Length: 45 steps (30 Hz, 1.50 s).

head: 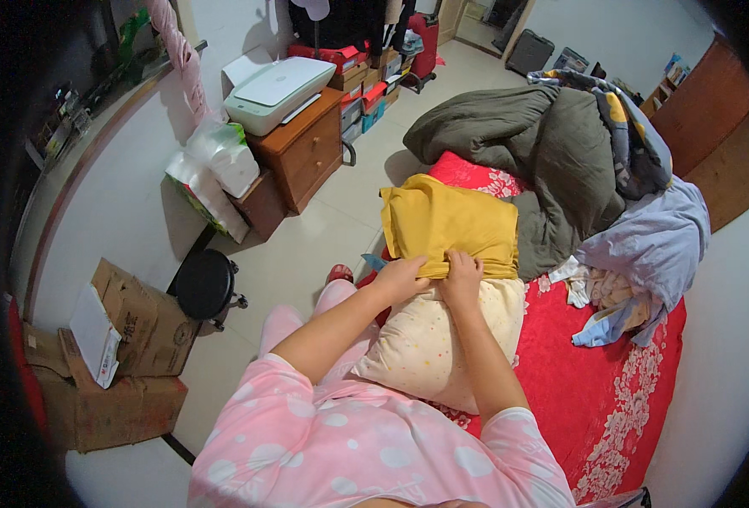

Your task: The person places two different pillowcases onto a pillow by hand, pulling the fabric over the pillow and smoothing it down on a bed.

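Note:
A cream pillow (438, 343) with small coloured dots lies before me on the bed's edge. Its far part is inside a yellow pillowcase (454, 219), whose open hem is bunched across the pillow's middle. My left hand (403, 279) grips this hem from the left. Close beside it, my right hand (462, 273) has its fingers curled over the same bunched edge. The pillow's far end is hidden under the yellow cloth.
The bed has a red floral sheet (577, 381). A dark grey-green quilt (558, 152) is heaped beyond the pillowcase, with a pale blue cloth (650, 247) to the right. Leftward stand a black stool (205, 284), cardboard boxes (127, 406) and a printer (279, 92) on a wooden cabinet (304, 152).

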Motion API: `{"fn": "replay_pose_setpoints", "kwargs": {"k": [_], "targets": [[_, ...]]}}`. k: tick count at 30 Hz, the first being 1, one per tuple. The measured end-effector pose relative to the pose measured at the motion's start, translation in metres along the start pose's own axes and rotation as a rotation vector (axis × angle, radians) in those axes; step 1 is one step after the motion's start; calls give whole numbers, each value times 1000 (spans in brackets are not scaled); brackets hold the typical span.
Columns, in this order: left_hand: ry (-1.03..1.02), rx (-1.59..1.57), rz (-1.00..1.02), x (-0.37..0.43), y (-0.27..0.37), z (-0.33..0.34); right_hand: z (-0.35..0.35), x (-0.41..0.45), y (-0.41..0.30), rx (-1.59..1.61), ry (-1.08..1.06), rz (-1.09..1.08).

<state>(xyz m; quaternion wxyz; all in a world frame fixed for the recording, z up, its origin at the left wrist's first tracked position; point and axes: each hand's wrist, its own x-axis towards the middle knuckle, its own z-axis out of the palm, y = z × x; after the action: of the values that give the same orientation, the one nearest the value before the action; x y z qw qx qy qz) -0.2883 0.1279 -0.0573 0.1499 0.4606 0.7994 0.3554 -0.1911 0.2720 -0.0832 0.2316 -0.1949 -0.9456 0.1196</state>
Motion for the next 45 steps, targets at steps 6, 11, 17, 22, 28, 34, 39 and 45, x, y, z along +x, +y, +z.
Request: {"fn": "replay_pose_setpoints", "kwargs": {"k": [6,11,17,22,28,34,39,45], "targets": [[213,58,-244,-10,-37,14,7,-9,-11,137,-69,-82],[562,213,152,-4,-78,31,9,-11,-21,85,-55,-105],[269,-122,-225,-5,-59,44,7,-13,-17,50,68,-97],[151,-55,-217,-17,-44,37,13,-16,-13,82,101,-85],[278,64,113,-25,-38,32,17,-20,-7,60,59,-86],[201,83,286,-24,-33,27,18,-24,-3,67,113,-122],[109,172,197,-32,-27,29,19,-26,-6,50,95,-114],[24,254,48,-31,-36,24,1,6,9,34,81,-180]]}}
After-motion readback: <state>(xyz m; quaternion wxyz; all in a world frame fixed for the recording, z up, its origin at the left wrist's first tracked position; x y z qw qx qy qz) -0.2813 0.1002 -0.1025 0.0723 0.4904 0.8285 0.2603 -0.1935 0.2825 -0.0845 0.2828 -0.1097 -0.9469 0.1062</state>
